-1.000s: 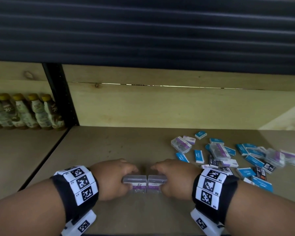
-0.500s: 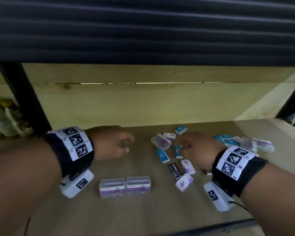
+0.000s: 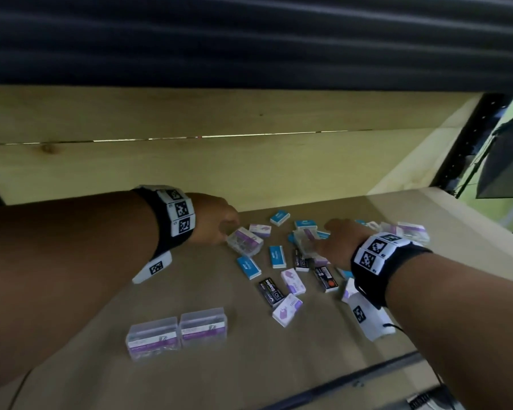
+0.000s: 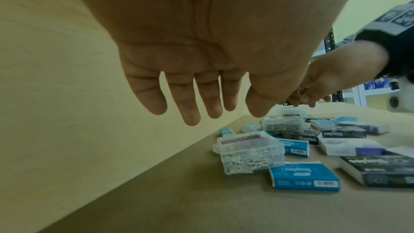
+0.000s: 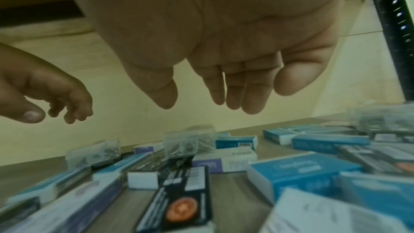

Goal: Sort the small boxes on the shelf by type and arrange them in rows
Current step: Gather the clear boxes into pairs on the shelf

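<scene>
Two clear boxes with purple labels (image 3: 178, 331) stand side by side near the shelf's front, with no hand on them. My left hand (image 3: 219, 224) hovers with straight, spread fingers (image 4: 190, 112) just above and beside another clear paper-clip box (image 3: 245, 241) (image 4: 248, 153). My right hand (image 3: 328, 242) (image 5: 201, 102) is open too, held over the loose pile next to a clear box (image 3: 304, 241) (image 5: 188, 141). The pile mixes blue boxes (image 3: 277, 256), black staple boxes (image 3: 270, 292) and white-and-purple boxes (image 3: 287, 309). Neither hand holds anything.
The wooden back wall (image 3: 190, 173) rises close behind the pile. More clear boxes (image 3: 412, 230) lie at the far right beyond my right wrist. A black upright post (image 3: 468, 137) marks the shelf's right end. Bare shelf board (image 3: 101, 365) stretches left of the paired boxes.
Both hands let go of the two paired clear boxes and moved back and to the right, reaching the loose pile. The head view swung right.
</scene>
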